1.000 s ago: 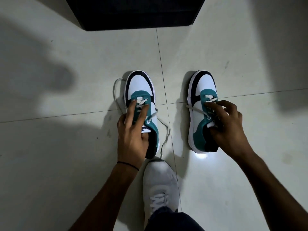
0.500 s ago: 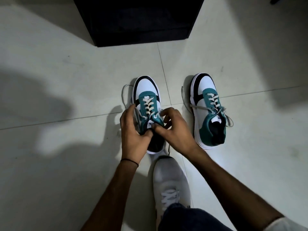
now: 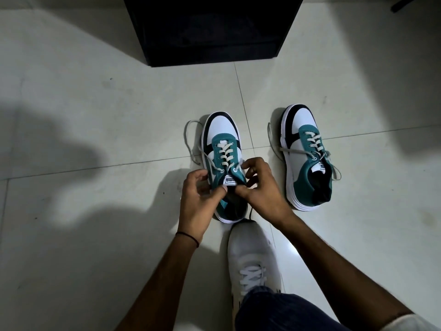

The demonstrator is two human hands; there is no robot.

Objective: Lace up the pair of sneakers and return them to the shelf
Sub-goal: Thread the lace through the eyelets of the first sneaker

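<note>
Two white, teal and black sneakers stand side by side on the tiled floor, toes pointing away. The left sneaker (image 3: pixel 220 139) has white laces crossed up its front, and one loose lace end (image 3: pixel 191 139) loops out on the floor to its left. My left hand (image 3: pixel 199 194) pinches the lace at the sneaker's left top eyelet. My right hand (image 3: pixel 259 187) pinches at the tongue and the right top eyelet. Apart from both hands, the right sneaker (image 3: pixel 303 158) has its lace ends lying loose on either side.
A dark shelf unit (image 3: pixel 212 29) stands on the floor straight ahead, beyond the sneakers. My own white shoe (image 3: pixel 253 261) and dark trouser leg (image 3: pixel 281 309) are just behind the left sneaker. Pale floor tiles (image 3: pixel 95 115) spread to both sides.
A second ago my right hand was on the right sneaker; it has crossed to the left sneaker. Both hands now hold the left sneaker's lace. The view has tilted up, showing more of the shelf.
</note>
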